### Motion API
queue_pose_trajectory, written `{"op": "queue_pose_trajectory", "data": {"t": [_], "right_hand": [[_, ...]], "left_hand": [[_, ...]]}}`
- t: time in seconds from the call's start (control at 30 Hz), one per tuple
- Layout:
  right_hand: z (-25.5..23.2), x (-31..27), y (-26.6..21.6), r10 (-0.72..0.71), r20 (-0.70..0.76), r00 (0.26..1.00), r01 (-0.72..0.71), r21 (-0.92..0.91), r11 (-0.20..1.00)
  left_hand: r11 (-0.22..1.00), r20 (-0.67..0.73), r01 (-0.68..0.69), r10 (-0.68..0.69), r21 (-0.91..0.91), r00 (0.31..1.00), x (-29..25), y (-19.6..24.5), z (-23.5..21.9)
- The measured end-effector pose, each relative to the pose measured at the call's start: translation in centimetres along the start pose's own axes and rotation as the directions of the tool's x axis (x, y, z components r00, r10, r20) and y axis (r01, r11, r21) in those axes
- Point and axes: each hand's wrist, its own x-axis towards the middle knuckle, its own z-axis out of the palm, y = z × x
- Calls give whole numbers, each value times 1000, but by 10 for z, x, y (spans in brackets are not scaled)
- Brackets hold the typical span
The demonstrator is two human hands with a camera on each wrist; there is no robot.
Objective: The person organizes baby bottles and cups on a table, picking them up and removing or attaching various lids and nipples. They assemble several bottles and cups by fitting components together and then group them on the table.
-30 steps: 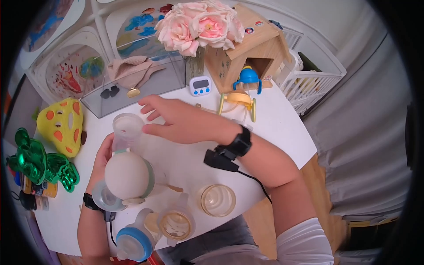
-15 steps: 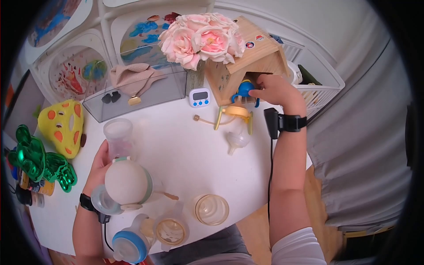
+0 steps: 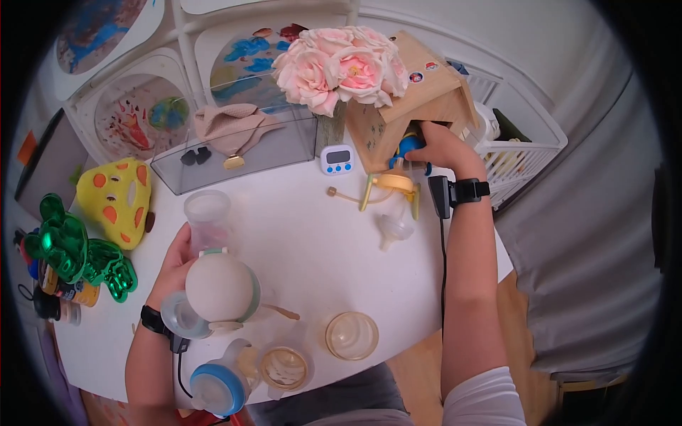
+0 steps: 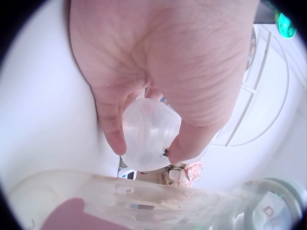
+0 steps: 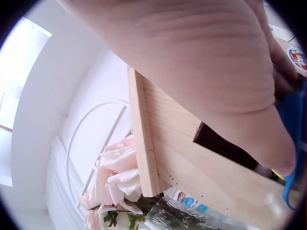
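Blue plastic handled bottle top (image 3: 408,145) sits at the opening of the pale wooden house (image 3: 432,94), gripped by the right hand's (image 3: 452,152) fingers; a snagged handle could topple the yellow two-handled top (image 3: 395,183) before the house. Well left of the house, the left hand (image 3: 172,267) grips a translucent plastic cup (image 3: 207,207), which uneven pressure could tip.

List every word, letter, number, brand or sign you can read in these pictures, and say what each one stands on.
"D": apparently, on a clear container with a pale green rim, left wrist view.
Timer: no digits readable.
Stickers on the wooden house: too small to read.
Yellow-labelled jar: too blurred to read.
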Motion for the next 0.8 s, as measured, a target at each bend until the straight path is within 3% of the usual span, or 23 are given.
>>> {"op": "queue_pose_trajectory", "data": {"t": [0.13, 0.2, 0.33, 0.4, 0.43, 0.5, 0.77, 0.8], "right_hand": [[12, 6, 14, -93, 29, 995, 93, 19, 995], [18, 10, 21, -170, -107, 980, 176, 45, 983], [9, 5, 17, -212, -85, 974, 213, 3, 977], [-5, -4, 6, -64, 40, 997, 69, -137, 988], [-9, -9, 1, -70, 39, 997, 75, -142, 987], [-16, -20, -6, -33, -49, 998, 25, -148, 989], [-41, -53, -33, 86, -103, 991, -99, -127, 987], [-39, -56, -32, 68, -163, 984, -91, -139, 986]], "left_hand": [[999, 11, -24, 23, 37, 1000, -1, 0, 5], [999, 16, -33, 32, 43, 999, 0, -1, 7], [1000, 21, -2, 2, 29, 1000, 1, 0, 1], [1000, 51, 1, -1, 7, 999, 0, 2, -1], [1000, 52, -13, 12, 15, 999, -1, 1, -1], [999, 50, -31, 30, 16, 998, -1, 0, 0], [999, 13, -21, 21, 33, 1000, -1, 1, 6], [999, 12, -24, 24, 30, 1000, -1, 0, 5]]}}
